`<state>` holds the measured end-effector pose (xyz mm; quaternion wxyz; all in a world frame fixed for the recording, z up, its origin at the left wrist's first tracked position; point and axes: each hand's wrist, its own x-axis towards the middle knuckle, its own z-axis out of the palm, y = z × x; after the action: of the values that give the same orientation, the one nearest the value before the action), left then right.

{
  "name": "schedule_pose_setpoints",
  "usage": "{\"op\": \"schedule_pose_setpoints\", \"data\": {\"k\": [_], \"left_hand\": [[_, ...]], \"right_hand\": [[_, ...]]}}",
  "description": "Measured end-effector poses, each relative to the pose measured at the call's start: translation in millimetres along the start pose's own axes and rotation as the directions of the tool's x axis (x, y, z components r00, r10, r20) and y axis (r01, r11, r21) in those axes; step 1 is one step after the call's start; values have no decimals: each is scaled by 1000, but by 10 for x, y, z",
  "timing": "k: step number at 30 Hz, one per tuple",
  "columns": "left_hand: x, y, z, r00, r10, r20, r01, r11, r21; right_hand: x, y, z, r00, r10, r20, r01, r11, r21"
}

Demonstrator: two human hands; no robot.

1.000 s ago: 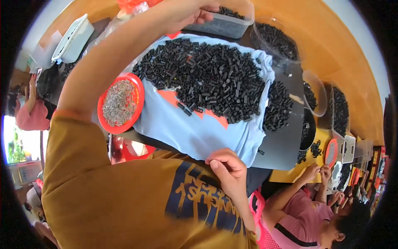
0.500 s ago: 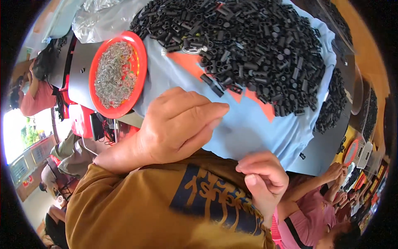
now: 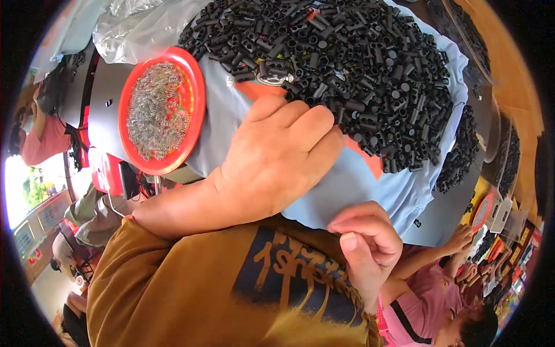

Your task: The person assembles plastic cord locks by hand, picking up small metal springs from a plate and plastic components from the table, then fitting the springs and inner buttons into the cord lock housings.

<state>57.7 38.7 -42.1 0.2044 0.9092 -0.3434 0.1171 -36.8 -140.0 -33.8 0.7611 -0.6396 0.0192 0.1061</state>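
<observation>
A large heap of small black plastic tubes lies on a light blue cloth with an orange print. My left hand is at the heap's near edge, back upward and fingers curled down; its fingertips and anything in them are hidden. Lower and to the right, my right hand hovers in front of my brown shirt. Its fingers are bent in and the thumb lies close to the index finger; what they hold, if anything, cannot be made out. Left of the heap, a red plate carries many small metal springs.
Crumpled clear plastic lies beyond the plate. A grey table extends to the left, with one small black piece on it. More black parts are heaped at the right. A person in a pink shirt sits to my right.
My left hand has moved forward and right to the heap's near edge, turning its back upward and covering the loose tubes there. My right hand stays nearly in place.
</observation>
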Motion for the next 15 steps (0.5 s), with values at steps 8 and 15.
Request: {"op": "schedule_pose_setpoints", "data": {"k": [8, 15], "left_hand": [[-28, 58, 14, 967, 92, -237, -156, 951, -268], [-102, 192, -92, 928, 56, -368, -255, 816, -519]], "right_hand": [[19, -23, -34, 994, -84, -70, 77, 992, -98], [7, 26, 145, 986, -2, -168, 38, 977, 212]]}}
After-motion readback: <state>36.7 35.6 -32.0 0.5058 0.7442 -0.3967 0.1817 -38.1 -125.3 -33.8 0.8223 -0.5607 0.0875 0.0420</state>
